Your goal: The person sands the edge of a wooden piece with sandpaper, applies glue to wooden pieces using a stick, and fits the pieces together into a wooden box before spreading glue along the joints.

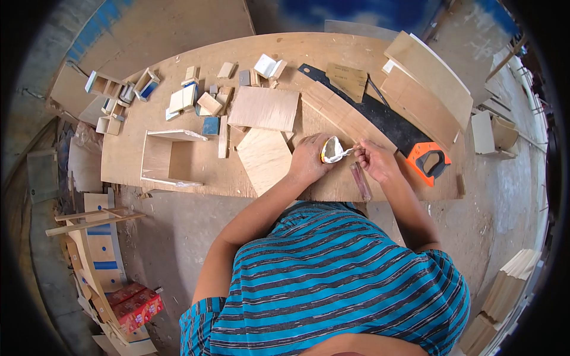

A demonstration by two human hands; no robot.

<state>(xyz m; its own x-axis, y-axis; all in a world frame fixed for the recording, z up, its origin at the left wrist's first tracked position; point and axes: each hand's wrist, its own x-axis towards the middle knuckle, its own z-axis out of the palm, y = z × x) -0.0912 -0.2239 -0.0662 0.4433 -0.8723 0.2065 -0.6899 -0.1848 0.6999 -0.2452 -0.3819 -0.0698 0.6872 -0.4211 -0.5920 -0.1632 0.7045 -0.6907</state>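
My left hand (307,159) is wrapped round a small open tub (331,152) with white paste smeared on its rim. It tilts toward my right hand (377,161), whose fingers pinch a thin stick (354,148). White paste clings to the stick's end at the tub's mouth. Just below my right hand lies a tool with a reddish translucent handle (360,181); its kind is unclear. A pale angled board (264,160) rests left of my left hand, partly under a rectangular board (265,108).
A handsaw (380,113) with an orange handle lies to the right, beside a long wooden strip (344,113) and sandpaper (347,81). Larger panels (428,83) lie at the far right. An open wooden box (159,157) and several small blocks (209,104) occupy the left side.
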